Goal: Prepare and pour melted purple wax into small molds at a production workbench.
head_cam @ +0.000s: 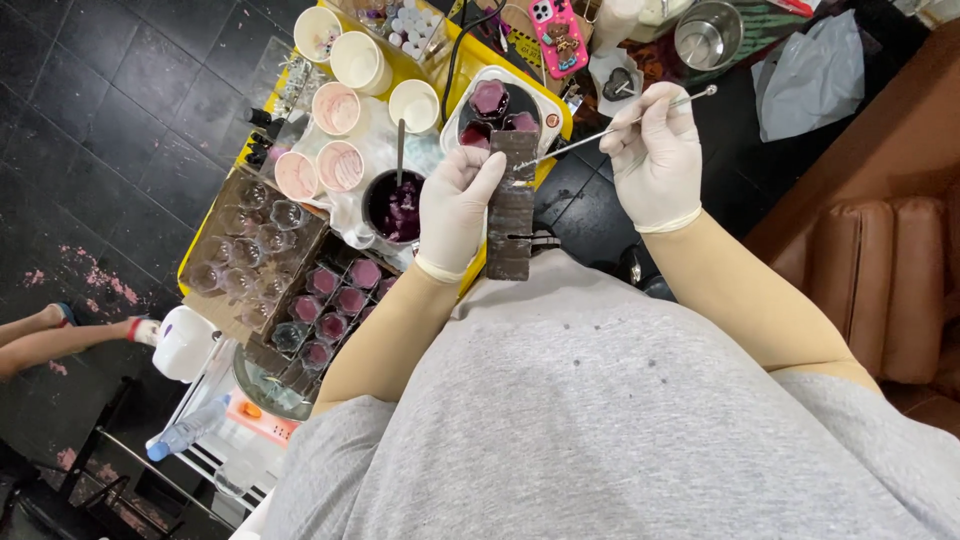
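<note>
My left hand [455, 205], in a white glove, grips a dark brown rectangular mould tray [511, 215] held upright over the yellow table's [470, 55] near edge. My right hand [655, 150], also gloved, holds a thin metal tool [640, 118] whose tip touches the top of the mould. Just beyond the mould, purple jelly-filled cups [490, 100] sit on a white tray [452, 120]. A dark cup of purple liquid [398, 208] with a spoon stands left of my left hand.
Several pale paper cups [340, 108] stand on the yellow table. Boxes hold empty clear cups [245, 245] and purple-filled cups [335, 300]. A pink phone [557, 35], a steel pot [708, 35], a white bag [810, 75] and a brown seat [890, 280] lie around. Another person's foot [60, 330] is at left.
</note>
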